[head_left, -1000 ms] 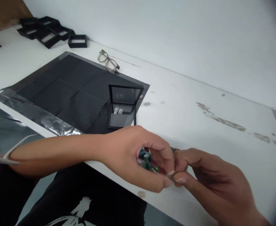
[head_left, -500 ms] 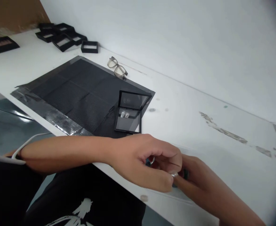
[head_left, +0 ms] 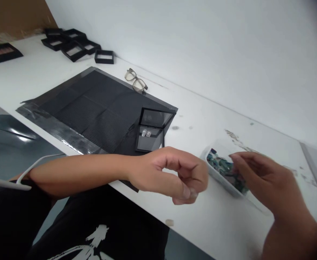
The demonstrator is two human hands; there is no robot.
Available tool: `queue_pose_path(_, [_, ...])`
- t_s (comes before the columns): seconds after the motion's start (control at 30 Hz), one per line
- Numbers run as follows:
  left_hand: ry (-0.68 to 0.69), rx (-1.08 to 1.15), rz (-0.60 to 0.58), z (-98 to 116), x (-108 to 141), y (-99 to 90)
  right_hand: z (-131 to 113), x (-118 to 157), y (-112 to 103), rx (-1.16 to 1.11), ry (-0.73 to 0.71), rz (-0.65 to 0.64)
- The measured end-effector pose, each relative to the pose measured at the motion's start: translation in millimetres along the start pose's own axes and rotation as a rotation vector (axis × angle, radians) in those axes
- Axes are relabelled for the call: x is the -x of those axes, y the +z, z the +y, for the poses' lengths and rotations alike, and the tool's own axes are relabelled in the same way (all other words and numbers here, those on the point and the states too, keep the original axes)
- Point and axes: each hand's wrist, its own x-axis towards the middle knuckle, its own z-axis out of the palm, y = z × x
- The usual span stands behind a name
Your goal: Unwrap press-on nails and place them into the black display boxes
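My left hand [head_left: 171, 177] hovers over the front of the white table, fingers curled and thumb pressed against them; whatever lies in that pinch, if anything, is hidden. Over at the right, my right hand [head_left: 272, 184] is above a white plastic tub [head_left: 215, 174], with thumb and forefinger tips close together and blurred. Small glossy blue and green pieces [head_left: 220, 164] fill the tub. Just behind my left hand, a black case [head_left: 149, 143] stands with its lid raised. Two small pale oval pieces [head_left: 146, 133] sit inside it.
The case is on a black ribbed mat [head_left: 85, 104] taped to the white table [head_left: 196, 137]. Eyeglasses [head_left: 136, 80] lie behind the mat. Several black box frames [head_left: 74, 51] are piled at the back left, near a flat black case [head_left: 5, 52]. A white wall rises behind.
My right hand has left my left hand and moved right to the tub, which now shows. My left hand has stayed nearly in place, fingers still curled.
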Motion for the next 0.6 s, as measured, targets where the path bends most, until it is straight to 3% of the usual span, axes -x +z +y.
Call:
queue_pose_path(0.13, [-0.116,0.133,-0.028,-2,8,-6.2,-43,23,15,0.079,0.122,0.203])
queue_pose_path(0.2, [-0.193,0.190,0.002,1,16,-10.9,-73,35,35,0.028,0.037,0.263])
queue_pose_path(0.3, [-0.257,0.201,0.132,11,27,-19.4,-108,38,66,-0.060,-0.226,0.009])
queue_pose_path(0.37, [-0.278,0.157,0.213,18,32,-25.5,-121,31,83,-0.054,-0.321,-0.088])
queue_pose_path(0.43, [-0.292,0.096,0.249,22,37,-31.4,-128,20,95,0.042,-0.340,-0.082])
queue_pose_path(0.6, [-0.233,-0.080,0.372,20,51,-42.6,-134,1,112,0.199,-0.260,0.081])
